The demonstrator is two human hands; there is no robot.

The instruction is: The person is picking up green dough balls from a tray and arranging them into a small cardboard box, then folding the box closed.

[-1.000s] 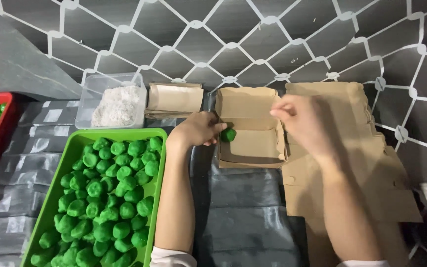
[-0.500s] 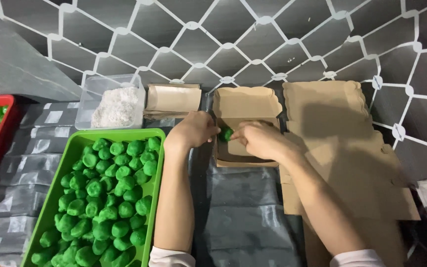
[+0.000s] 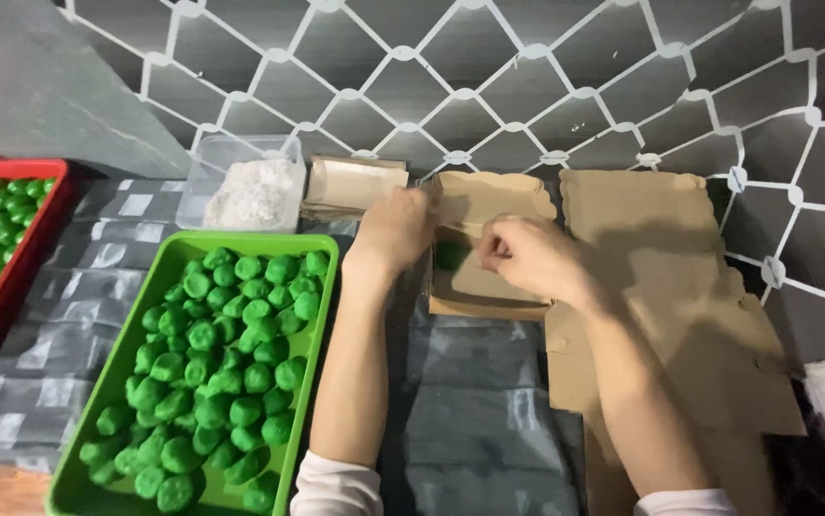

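- Two hands are met over an open cardboard box [image 3: 489,287] at the middle of the table.
- Left hand [image 3: 395,229]: laid against the box's left wall, fingers curled together on its edge.
- Right hand [image 3: 527,256]: held over the box, fingers bunched just beside a green ball [image 3: 449,254]; whether the ball is touched cannot be told.
- The ball is seen inside the box, between the two hands.
- Flat cardboard sheets [image 3: 661,287] are stacked to the right, under the right forearm.
- A green tray [image 3: 322,250] heaped with green balls is set just left of the left arm.
- A clear tub [image 3: 240,153] of white powder and a folded box [image 3: 355,182] are found behind the tray.
- A red tray [image 3: 30,239] with more balls is placed at the far left.
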